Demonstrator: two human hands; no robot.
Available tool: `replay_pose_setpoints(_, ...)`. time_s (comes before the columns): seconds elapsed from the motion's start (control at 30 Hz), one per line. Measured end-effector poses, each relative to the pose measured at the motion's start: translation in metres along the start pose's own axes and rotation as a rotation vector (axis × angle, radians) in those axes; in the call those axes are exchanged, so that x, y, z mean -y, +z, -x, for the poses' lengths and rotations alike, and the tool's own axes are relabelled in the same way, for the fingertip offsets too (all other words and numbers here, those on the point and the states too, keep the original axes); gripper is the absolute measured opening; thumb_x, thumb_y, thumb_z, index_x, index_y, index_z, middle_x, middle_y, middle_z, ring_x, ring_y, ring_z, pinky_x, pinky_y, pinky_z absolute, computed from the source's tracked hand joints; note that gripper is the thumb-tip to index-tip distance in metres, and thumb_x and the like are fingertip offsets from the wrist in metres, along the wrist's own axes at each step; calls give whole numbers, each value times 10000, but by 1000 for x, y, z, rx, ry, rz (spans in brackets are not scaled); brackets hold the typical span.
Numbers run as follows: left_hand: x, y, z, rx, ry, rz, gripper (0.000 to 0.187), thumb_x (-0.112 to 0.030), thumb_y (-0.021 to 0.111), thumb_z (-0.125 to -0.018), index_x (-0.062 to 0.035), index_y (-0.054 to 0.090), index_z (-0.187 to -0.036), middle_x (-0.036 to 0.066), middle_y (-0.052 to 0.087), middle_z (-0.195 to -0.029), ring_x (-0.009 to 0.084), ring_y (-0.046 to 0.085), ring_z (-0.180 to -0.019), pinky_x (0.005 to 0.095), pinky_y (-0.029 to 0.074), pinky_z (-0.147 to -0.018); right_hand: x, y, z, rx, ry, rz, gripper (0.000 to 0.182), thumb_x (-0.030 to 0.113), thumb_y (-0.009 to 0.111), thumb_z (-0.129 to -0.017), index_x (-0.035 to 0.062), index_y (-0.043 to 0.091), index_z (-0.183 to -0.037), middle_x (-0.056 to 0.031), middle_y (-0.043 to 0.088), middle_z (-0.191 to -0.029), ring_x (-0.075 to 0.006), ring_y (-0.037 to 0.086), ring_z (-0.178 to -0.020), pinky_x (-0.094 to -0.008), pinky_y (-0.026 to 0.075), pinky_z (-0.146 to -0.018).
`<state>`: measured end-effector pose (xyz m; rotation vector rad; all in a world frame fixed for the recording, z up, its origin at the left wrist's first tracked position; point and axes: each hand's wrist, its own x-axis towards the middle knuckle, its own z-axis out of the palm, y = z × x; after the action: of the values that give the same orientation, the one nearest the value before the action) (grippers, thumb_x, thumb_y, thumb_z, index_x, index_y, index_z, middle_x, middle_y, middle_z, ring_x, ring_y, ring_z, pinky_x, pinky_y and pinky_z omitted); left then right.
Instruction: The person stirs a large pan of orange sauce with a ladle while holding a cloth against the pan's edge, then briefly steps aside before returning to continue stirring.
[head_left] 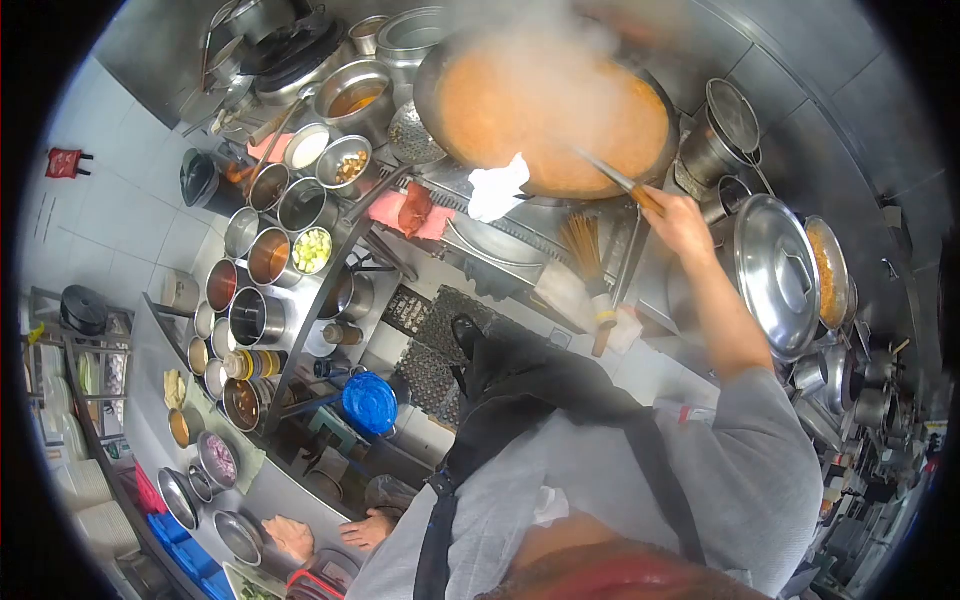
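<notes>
My right hand [680, 222] is closed round the wooden handle of a long metal utensil [625, 182]. The utensil's far end reaches into a large wok [655, 180] of orange-brown liquid, where steam hides part of the surface. On the left-hand counter, my left hand [368, 530] lies flat with its fingers apart, close to a pale, pinkish item [290, 537] that I cannot make out. A crumpled white cloth [498, 188] rests at the wok's near rim.
A bamboo brush [583, 248] and a pink cloth [385, 207] lie before the wok. Right of my forearm leans a large metal lid [770, 275]. Metal pots and a bowl of chopped green pieces [312, 250] stand at left. A blue lid [369, 403] is below them.
</notes>
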<state>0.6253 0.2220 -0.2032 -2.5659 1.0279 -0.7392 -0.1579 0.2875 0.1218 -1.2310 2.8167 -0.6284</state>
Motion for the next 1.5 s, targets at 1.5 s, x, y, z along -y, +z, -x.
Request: replay_pose_setpoints(1.5, -10, -32, -4, 98, 60, 6, 995, -451, 752, -681, -106, 319, -1508, 141, 395, -1504, 276, 380, -1393, 442, 376, -1045, -31, -127, 63, -72, 99, 117, 389, 133, 775, -754, 58, 717, -1131, -188, 723, -981, -313, 715, -867, -368, 533, -811)
